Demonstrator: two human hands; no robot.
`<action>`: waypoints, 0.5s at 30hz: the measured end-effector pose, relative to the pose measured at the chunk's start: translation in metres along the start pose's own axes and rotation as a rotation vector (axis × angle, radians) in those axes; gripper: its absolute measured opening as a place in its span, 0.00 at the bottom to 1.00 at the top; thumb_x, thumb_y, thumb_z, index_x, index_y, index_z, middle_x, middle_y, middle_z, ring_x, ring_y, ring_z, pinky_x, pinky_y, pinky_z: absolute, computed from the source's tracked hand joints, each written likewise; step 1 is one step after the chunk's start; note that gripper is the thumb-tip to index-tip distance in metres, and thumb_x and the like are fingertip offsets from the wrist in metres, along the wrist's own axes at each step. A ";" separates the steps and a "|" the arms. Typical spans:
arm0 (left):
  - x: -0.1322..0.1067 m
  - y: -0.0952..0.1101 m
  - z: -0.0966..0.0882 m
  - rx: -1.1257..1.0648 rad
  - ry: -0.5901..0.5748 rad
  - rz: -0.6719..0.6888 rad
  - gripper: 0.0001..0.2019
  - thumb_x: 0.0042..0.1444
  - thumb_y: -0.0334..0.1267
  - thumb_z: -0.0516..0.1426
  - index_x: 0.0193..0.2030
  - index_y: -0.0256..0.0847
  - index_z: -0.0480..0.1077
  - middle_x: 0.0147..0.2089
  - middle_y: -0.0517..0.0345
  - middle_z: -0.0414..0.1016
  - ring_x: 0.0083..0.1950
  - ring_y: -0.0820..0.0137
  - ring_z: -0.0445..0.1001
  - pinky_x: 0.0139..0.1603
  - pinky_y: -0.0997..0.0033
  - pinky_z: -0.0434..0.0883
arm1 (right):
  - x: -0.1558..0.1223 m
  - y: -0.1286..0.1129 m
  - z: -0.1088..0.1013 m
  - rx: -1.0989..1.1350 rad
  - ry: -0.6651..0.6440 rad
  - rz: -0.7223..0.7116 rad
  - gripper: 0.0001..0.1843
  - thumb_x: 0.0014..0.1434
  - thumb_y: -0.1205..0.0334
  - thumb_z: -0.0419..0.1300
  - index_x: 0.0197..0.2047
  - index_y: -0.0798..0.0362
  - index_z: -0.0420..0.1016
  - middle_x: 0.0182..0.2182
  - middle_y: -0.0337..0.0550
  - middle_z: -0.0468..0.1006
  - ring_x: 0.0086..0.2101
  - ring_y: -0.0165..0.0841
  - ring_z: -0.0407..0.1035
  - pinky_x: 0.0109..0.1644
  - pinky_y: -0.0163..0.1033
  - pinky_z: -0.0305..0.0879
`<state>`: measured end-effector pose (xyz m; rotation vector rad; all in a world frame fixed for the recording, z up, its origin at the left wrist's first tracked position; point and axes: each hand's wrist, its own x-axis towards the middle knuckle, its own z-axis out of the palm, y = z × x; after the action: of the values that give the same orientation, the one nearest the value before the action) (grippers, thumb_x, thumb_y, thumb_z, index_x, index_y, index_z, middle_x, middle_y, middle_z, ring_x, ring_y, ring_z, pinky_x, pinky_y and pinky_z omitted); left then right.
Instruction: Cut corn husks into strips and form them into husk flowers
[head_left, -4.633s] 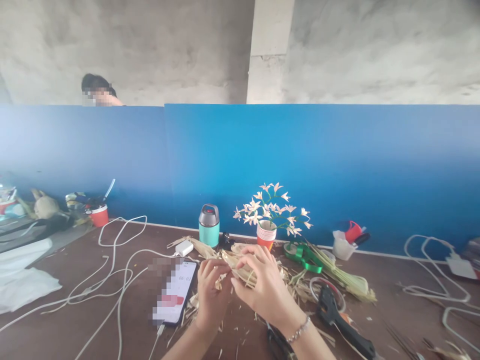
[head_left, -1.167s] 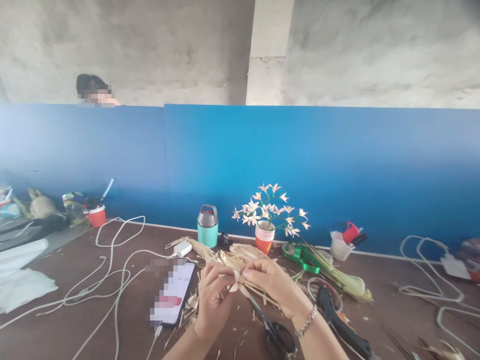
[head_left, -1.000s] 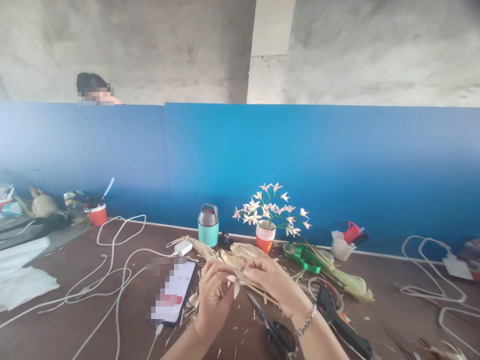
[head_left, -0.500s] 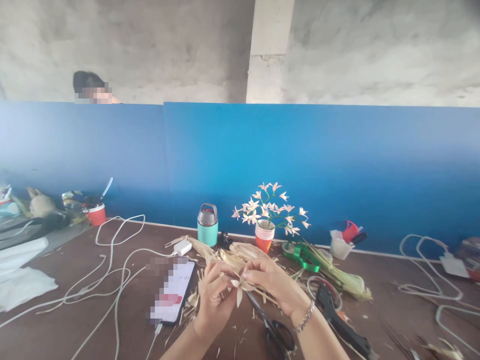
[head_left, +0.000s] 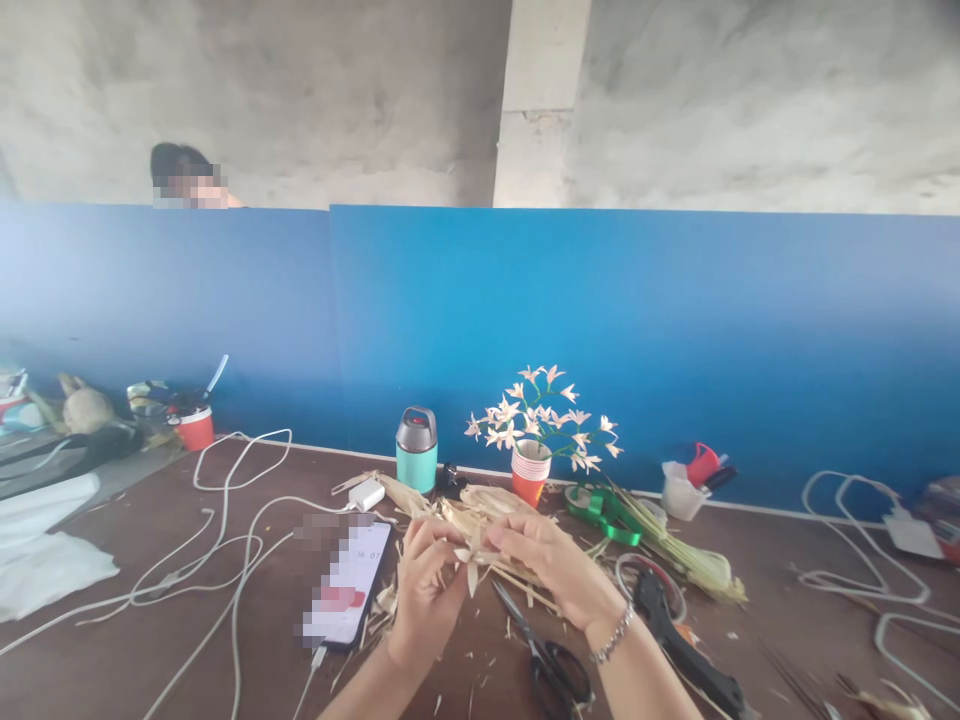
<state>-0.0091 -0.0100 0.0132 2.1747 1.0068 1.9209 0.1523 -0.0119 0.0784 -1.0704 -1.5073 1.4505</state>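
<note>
In the middle of the view, my left hand [head_left: 429,578] pinches a small pale flower [head_left: 472,565] with pointed petals, apparently made of dried husk. The fingers of my right hand [head_left: 546,565] are drawn together at the flower's right side, at the edge of a petal; its exact grip is partly hidden. Black scissors [head_left: 551,655] lie below my right hand, blades toward the flower. Behind both hands is a heap of dried husk pieces [head_left: 480,500]. Similar finished flowers [head_left: 517,415] on green stems stand in an orange-and-white paper cup [head_left: 530,478].
A phone [head_left: 349,590] lies left of my hands among white cables [head_left: 236,560]. A turquoise flask [head_left: 416,455] stands behind. On the right are a black glue gun [head_left: 682,645], green ribbon [head_left: 607,510], a stem bundle [head_left: 686,550] and a white cup [head_left: 681,492]. A person [head_left: 184,180] is beyond the blue partition [head_left: 600,300].
The flower has turned, so its petals now spread toward me. My right fingertips have shifted slightly right, from the flower's centre to its side. My left hand keeps its hold.
</note>
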 end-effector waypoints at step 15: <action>0.000 -0.003 0.003 -0.051 0.050 -0.081 0.09 0.54 0.27 0.55 0.25 0.41 0.64 0.34 0.57 0.71 0.38 0.67 0.69 0.38 0.66 0.67 | 0.009 0.008 0.001 -0.166 0.097 0.025 0.06 0.50 0.60 0.61 0.24 0.51 0.76 0.23 0.38 0.75 0.28 0.32 0.68 0.35 0.38 0.63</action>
<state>-0.0076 -0.0067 0.0111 2.0364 1.0248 1.9516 0.1489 -0.0040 0.0702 -1.2443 -1.5704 1.2883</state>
